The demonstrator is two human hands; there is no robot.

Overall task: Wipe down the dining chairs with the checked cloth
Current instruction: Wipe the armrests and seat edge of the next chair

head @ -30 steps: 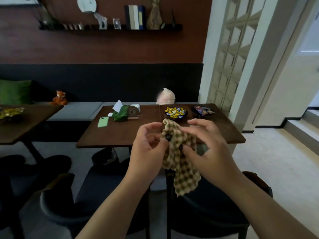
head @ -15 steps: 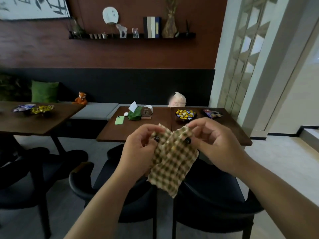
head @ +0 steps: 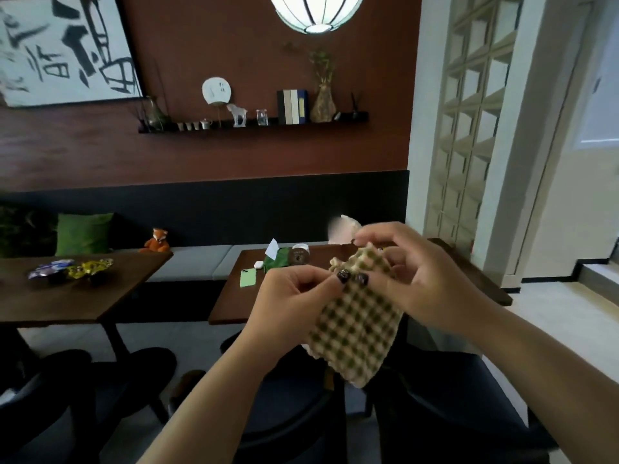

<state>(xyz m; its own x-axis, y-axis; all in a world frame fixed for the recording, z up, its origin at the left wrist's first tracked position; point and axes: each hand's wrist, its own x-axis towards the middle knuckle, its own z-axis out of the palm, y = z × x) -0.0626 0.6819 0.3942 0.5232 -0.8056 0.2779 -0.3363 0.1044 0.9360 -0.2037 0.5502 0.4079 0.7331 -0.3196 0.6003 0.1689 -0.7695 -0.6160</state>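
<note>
Head view. We see both hands raised in front of the chest, holding the olive-and-cream checked cloth point(head: 356, 324) in the air above the dark chairs. The left hand point(head: 288, 303) pinches the cloth's upper left edge between thumb and curled fingers; the dark-painted thumbnail lies on the fabric. The right hand point(head: 425, 279) grips the upper right part, its thumb pressing the front of the cloth and its fingers curled over the bunched top edge. The cloth hangs down from both grips, its lower corner loose and touching nothing we can make out.

Below the hands stand two dark upholstered dining chairs, the left chair point(head: 288, 406) and the right chair point(head: 462, 410), side by side at the near edge of a dark brown wooden table point(head: 234, 306). The cloth is clear of both seats.

On the table we note a pale green phone point(head: 248, 277), a small white earbud case point(head: 258, 263) just beside it and a green tissue pouch point(head: 278, 259) behind. A second wooden table point(head: 83, 296) stands to the left. An orange fox toy point(head: 156, 240) sits on the grey bench cushion point(head: 197, 266) against the wall.
</note>
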